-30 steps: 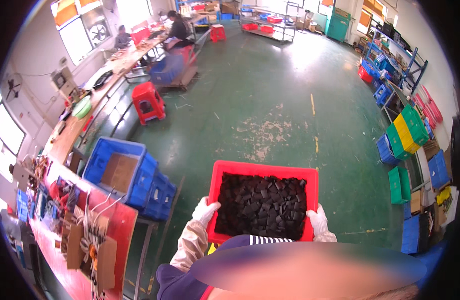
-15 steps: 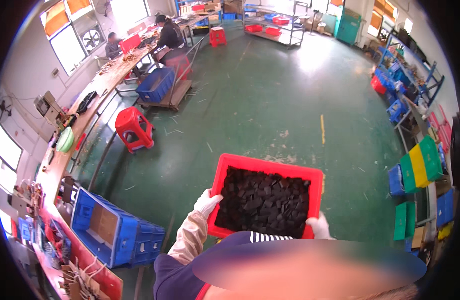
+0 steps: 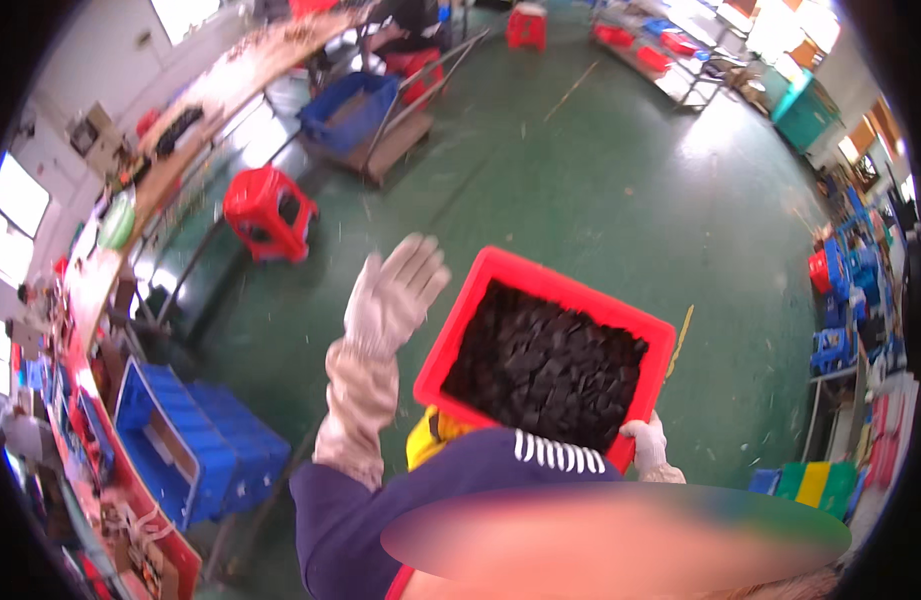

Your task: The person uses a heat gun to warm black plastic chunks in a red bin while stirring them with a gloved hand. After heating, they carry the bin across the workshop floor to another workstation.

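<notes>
A red plastic tub [image 3: 580,300] full of small flat black pieces [image 3: 550,365] sits tilted in front of my body. My right hand [image 3: 646,442], in a white glove, grips the tub at its near right corner; its fingertips lie over the rim and the rest is partly hidden. My left hand [image 3: 395,295], also gloved, is raised off the tub to its left, palm showing and fingers stretched out, holding nothing. Something yellow [image 3: 422,440] shows below the tub's near left corner, mostly covered by my clothing.
A red stool [image 3: 270,215] stands on the green floor ahead left. Along the left wall runs a long workbench [image 3: 230,85], with blue crates [image 3: 230,450] nearer me. A cart carries a blue bin [image 3: 348,110]. Racks with bins line the right; a shelf with red trays [image 3: 652,60] stands far off.
My left hand has let go of the tub's left side and risen, opening out. The tub has tilted, its left side higher. The whole view has turned leftward and down.
</notes>
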